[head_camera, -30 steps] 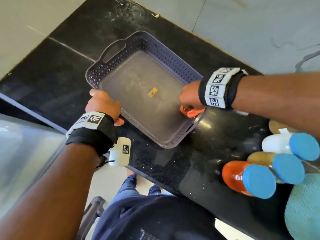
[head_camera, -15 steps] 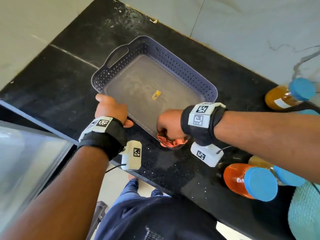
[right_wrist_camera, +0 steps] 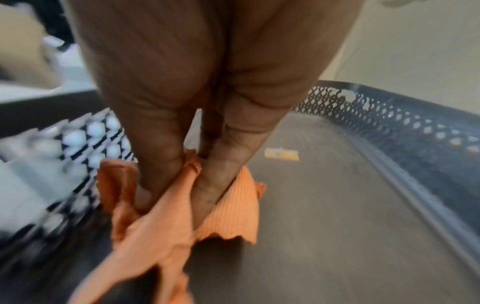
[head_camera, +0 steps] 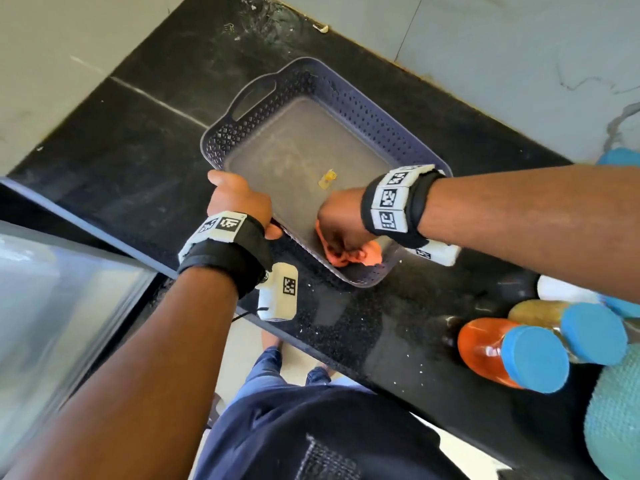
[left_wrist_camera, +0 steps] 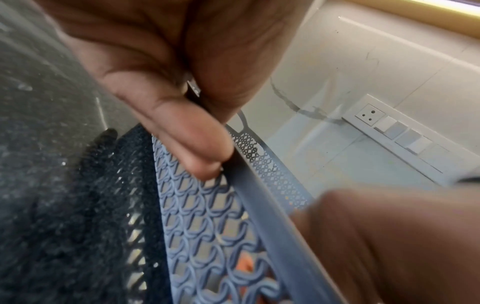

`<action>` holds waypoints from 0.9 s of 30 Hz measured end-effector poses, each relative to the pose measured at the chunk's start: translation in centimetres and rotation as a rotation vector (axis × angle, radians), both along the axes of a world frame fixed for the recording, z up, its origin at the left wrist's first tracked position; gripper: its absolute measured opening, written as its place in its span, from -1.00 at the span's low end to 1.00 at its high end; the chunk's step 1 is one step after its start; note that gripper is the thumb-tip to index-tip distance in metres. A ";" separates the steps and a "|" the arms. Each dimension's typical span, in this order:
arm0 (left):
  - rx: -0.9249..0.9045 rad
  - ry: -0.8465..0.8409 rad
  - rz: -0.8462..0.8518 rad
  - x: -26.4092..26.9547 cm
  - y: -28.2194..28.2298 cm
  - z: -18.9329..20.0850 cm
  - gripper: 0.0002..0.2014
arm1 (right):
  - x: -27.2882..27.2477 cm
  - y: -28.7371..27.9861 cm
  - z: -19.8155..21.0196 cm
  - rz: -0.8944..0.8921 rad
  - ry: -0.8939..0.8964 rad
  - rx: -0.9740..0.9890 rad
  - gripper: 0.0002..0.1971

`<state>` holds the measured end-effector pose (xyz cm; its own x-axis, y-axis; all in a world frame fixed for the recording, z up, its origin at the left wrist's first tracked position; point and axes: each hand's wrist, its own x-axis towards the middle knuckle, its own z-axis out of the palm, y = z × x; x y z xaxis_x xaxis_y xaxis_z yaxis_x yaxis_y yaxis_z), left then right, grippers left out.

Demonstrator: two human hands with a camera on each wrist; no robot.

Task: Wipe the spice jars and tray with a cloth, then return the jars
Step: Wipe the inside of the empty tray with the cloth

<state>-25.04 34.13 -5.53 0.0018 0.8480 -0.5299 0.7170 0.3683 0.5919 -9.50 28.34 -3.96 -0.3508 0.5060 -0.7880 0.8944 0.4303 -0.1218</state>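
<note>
Grey perforated tray [head_camera: 349,109] on the black countertop [head_camera: 145,157]. The left hand [head_camera: 239,204] pinches the tray's near rim, thumb [left_wrist_camera: 192,142] against the outer lattice wall. The right hand [head_camera: 341,225] clutches a bunched orange cloth [head_camera: 367,254] and bears it against the tray floor at the near corner. Blue-lidded spice jars [head_camera: 512,355] lie on the counter to the right, apart from both hands.

Right hand [head_camera: 341,225] with the orange cloth [head_camera: 360,255] went from the tray [head_camera: 349,109]'s right end wall a second ago to the near corner, now sits just inside that corner on the tray floor, cloth bunched under the fingers [right_wrist_camera: 215,185]. Camera view shifted too: the yellow-filled jar by the wall, seen half a second ago, is out of frame.
</note>
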 end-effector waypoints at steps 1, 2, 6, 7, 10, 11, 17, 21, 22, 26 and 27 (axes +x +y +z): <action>-0.014 -0.013 0.005 0.1 0.0 -0.2 -0.67 | 0.6 -1.0 0.1 0.046 -0.026 -0.050 -0.83; -0.038 -0.033 0.009 0.2 0.0 -0.4 -0.59 | 1.1 -1.6 0.2 0.089 -0.062 -0.063 -0.84; -0.060 -0.094 0.039 0.4 -0.3 -0.4 -0.68 | 1.4 -0.6 1.2 0.130 -0.165 -0.004 -0.80; -0.055 -0.092 0.042 0.4 -0.4 -0.2 -0.66 | 0.9 0.3 1.5 0.133 -0.119 0.033 -0.74; -0.034 -0.099 0.013 0.3 -0.4 -0.1 -0.45 | -1.3 3.1 1.3 0.091 0.010 0.098 -0.76; -0.027 -0.114 0.025 0.3 -0.5 0.1 -0.45 | -2.1 3.6 1.0 0.088 0.018 0.093 -0.82; -0.031 -0.120 0.049 0.3 -0.1 -0.5 -0.45 | -0.1 0.4 0.0 0.209 -0.089 -0.102 -0.83; -0.063 -0.143 0.066 0.4 -0.1 -0.6 -0.43 | 0.7 0.9 1.4 0.348 -0.209 -0.163 -0.79; -0.067 -0.136 0.059 0.4 -0.1 -0.7 -0.40 | 0.4 1.9 1.8 0.301 -0.196 -0.167 -0.80; -0.054 -0.126 0.057 0.3 -0.4 -0.4 -0.41 | -2.2 5.4 3.0 0.149 -0.039 0.061 -0.83; -0.047 -0.130 0.055 0.3 -0.6 -0.2 -0.42 | -2.8 5.4 2.7 0.146 -0.033 0.091 -0.86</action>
<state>-24.75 33.57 -5.72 0.0270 0.8227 -0.5678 0.6130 0.4350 0.6595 -12.27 33.74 -1.29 -0.4001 0.5217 -0.7535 0.8246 0.5638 -0.0475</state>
